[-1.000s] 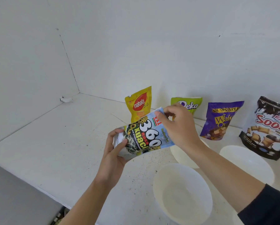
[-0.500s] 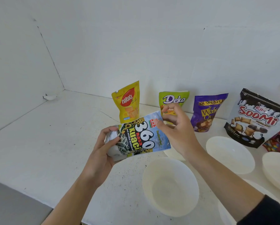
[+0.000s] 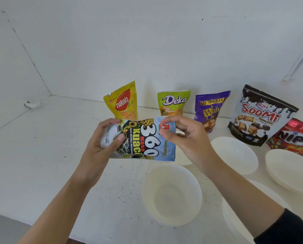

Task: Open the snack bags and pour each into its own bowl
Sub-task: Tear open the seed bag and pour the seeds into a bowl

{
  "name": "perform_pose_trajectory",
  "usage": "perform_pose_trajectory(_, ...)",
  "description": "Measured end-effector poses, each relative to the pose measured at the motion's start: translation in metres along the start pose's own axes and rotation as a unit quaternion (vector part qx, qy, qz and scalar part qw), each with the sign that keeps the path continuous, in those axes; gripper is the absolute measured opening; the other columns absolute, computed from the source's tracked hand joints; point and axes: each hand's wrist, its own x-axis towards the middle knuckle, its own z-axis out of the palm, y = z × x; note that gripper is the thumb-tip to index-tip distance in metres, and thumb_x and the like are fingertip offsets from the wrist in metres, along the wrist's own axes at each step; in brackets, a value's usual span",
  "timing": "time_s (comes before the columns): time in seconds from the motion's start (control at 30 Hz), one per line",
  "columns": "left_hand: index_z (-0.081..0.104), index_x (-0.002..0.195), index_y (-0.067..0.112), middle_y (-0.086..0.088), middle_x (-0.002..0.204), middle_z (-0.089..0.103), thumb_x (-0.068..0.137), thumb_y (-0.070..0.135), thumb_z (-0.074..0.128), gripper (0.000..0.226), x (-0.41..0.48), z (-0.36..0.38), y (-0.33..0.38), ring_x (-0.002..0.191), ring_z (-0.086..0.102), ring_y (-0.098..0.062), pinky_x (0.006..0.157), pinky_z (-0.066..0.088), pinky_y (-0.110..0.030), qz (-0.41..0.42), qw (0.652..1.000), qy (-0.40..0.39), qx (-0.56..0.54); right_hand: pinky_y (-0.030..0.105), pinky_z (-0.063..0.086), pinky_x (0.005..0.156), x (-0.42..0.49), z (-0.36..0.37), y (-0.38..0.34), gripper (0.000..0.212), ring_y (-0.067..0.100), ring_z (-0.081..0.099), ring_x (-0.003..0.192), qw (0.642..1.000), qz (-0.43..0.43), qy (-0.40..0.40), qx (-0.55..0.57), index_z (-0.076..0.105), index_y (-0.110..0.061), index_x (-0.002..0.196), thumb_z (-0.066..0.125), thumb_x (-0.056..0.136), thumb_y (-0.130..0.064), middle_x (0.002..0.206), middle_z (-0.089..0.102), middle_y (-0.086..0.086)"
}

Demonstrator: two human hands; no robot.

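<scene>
A white plastic bowl [image 3: 183, 160] is mostly hidden behind the glossy blue sunflower-seed snack bag [image 3: 143, 139], held sideways above the white table [image 3: 41, 155]: left hand [image 3: 101, 147] wraps its base, right hand [image 3: 187, 138] pinches its top corner.

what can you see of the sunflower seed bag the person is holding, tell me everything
The sunflower seed bag is a glossy pouch printed with sunflowers, striped seeds, a big white "360" and "Kuaci" in yellow, on a pale blue ground. It is held sideways in the air above the white counter, just beyond an empty white bowl. The left hand wraps its bottom end; the right hand pinches a corner of the top edge with its fingers. No tear or opening shows yet.
</scene>
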Motion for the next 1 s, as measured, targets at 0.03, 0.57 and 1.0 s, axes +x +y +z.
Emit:
perform_pose_trajectory(0.03, 0.057, 0.121, 0.026, 0.0, 0.126, 0.062, 0.089, 0.02, 0.064, 0.033, -0.003, 0.0, -0.002, 0.112, 0.068, -0.033, 0.085, 0.061, -0.049, -0.004, 1.0, -0.008, 0.005, 0.035, 0.059, 0.072, -0.005, -0.001, 0.003, 0.018, 0.017, 0.072, 0.092, 1.0, 0.006, -0.001, 0.004, 0.069, -0.01, 0.102, 0.075, 0.086, -0.004, 0.097, 0.077, 0.007)
perform_pose_trajectory(0.57, 0.066, 0.114, 0.018, 0.003, 0.121, 0.07, 0.088, 0.016, 0.067, 0.026, -0.034, -0.01, 0.002, 0.109, 0.071, -0.021, 0.078, 0.062, -0.029, -0.055, 0.982, -0.103, 0.148, 0.041, 0.059, 0.075, -0.056, -0.004, 0.037, 0.018, 0.021, 0.071, 0.086, 0.994, 0.069, 0.007, 0.089, 0.072, -0.008, 0.091, 0.078, 0.078, 0.003, 0.091, 0.076, 0.008)
perform_pose_trajectory(1.0, 0.063, 0.111, 0.026, -0.001, 0.121, 0.067, 0.094, 0.02, 0.056, 0.018, -0.043, -0.006, 0.027, 0.106, 0.071, -0.029, 0.083, 0.061, -0.046, -0.002, 0.99, -0.061, 0.128, 0.036, 0.06, 0.072, -0.055, 0.008, 0.027, 0.024, 0.022, 0.071, 0.092, 0.992, 0.038, 0.048, 0.111, 0.072, -0.013, 0.097, 0.08, 0.079, 0.0, 0.106, 0.068, 0.015)
